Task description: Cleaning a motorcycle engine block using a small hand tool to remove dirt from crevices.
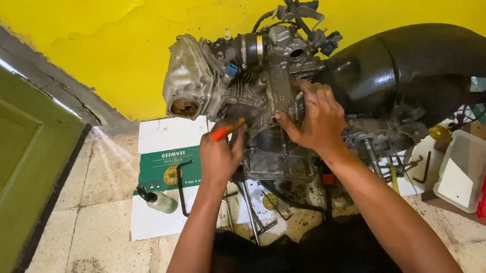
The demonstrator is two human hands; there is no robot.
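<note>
Engine block (255, 83), centre frame, is sitting heavy, rigid and oily; best gripped by its casing edges. Left hand (220, 154) is clasping an orange-handled screwdriver (224, 129); right hand (316, 116) is pressing, fingers spread, against the casing.

Dull grimy cast-metal engine (255, 88), glossy black plastic cover (418, 62), rough painted wall (96, 34)

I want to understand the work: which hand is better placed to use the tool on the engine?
Probably the left hand: it holds the orange-handled tool against the engine. The right hand rests flat there.
</note>
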